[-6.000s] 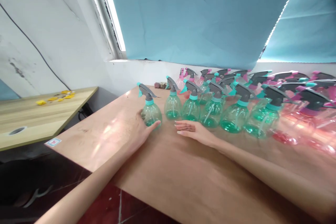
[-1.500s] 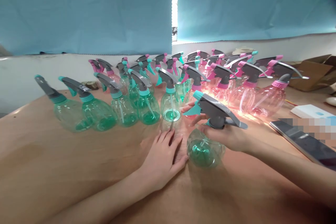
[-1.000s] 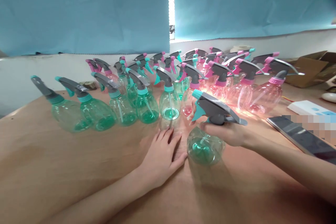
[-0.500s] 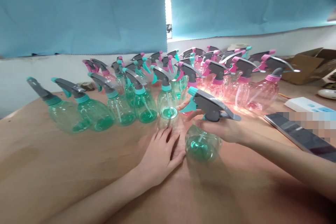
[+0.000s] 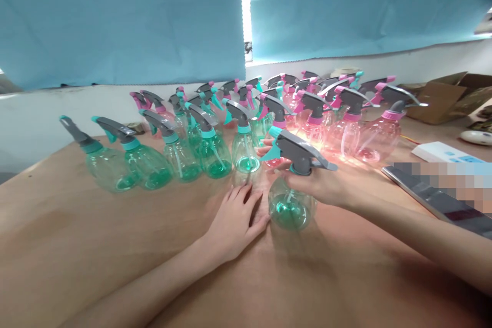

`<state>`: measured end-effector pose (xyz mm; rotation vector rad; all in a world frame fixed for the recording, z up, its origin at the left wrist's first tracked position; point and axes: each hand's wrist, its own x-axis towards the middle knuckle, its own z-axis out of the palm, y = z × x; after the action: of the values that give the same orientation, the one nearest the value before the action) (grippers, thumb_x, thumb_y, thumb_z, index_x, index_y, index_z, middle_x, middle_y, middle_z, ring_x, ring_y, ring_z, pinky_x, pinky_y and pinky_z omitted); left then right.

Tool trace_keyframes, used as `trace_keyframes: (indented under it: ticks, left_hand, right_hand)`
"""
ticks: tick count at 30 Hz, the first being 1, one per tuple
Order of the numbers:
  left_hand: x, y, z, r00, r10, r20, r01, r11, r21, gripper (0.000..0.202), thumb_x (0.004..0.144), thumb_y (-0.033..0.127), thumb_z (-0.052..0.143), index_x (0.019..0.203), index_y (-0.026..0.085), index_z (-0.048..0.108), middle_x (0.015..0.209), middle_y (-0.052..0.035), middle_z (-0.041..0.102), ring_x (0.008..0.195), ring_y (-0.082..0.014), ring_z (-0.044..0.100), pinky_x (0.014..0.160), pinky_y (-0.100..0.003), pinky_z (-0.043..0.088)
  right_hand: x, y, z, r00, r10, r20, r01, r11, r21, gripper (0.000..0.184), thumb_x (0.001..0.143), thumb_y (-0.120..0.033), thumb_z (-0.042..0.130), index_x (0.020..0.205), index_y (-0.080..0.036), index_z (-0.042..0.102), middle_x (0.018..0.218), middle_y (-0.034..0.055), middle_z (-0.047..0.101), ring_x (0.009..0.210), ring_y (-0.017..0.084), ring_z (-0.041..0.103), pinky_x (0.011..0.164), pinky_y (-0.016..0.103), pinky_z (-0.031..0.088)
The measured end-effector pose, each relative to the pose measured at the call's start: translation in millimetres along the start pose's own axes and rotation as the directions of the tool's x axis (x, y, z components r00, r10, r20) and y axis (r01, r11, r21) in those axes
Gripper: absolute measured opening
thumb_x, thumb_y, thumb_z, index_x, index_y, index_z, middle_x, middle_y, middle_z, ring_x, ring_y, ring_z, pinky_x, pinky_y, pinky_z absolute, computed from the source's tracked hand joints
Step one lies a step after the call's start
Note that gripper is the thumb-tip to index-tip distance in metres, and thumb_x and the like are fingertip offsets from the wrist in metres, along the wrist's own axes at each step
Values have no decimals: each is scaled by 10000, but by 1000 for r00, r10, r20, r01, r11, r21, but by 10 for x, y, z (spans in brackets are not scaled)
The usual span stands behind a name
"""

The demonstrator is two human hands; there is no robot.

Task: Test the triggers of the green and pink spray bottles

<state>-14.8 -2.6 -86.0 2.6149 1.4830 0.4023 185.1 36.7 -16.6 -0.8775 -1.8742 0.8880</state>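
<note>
My right hand (image 5: 311,184) is wrapped around the neck and shoulder of a clear green spray bottle (image 5: 291,207) with a grey and turquoise trigger head. The bottle stands roughly upright; I cannot tell whether its base touches the table. My left hand (image 5: 234,220) lies flat on the wood with fingers spread, its thumb close to that bottle's base. Just beyond the left fingertips is another green spray bottle (image 5: 245,151). Further green spray bottles (image 5: 214,156) form a front row to the left, and pink ones (image 5: 378,138) stand to the right.
Several more pink and green bottles crowd behind the front row. At the right lie a dark phone (image 5: 434,200), a white and blue box (image 5: 448,151) and a white mouse (image 5: 476,137). An open cardboard box (image 5: 442,100) sits farther back on the wooden table (image 5: 96,246).
The held spray bottle has shifted slightly left and away from me with my right hand. My left hand stays in place. The view has changed a little.
</note>
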Motion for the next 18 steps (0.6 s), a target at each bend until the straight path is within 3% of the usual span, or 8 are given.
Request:
trace_keyframes:
  ticks: [9,13,18]
  left_hand:
    - [-37,-6,-8,1000,-9,-25,9,1000,-18,427,944,397,519,1311,179,527,1389,-152,521,1273,-321,476,1046,-519,394]
    - [-45,7,-23,1000,-4,-25,3,1000,-16,412,953,401,503,1292,170,540,1375,-152,531,1259,-313,486,1044,-510,398]
    - [-33,20,-42,1000,-7,-16,7,1000,1,398,953,390,501,1273,160,554,1370,-151,532,1252,-319,483,1037,-506,403]
  right_hand:
    - [-15,26,-19,996,-22,81,16,996,83,422,709,-144,531,1094,-249,670,1122,46,713,1077,267,652,910,427,535]
    - [-32,98,-43,994,44,99,-47,999,28,305,739,-149,536,993,-230,685,995,63,739,968,277,686,819,429,567]
    - [-17,73,-74,990,-9,141,11,1000,-7,362,743,-155,544,1064,-276,658,1009,13,726,968,249,672,841,408,556]
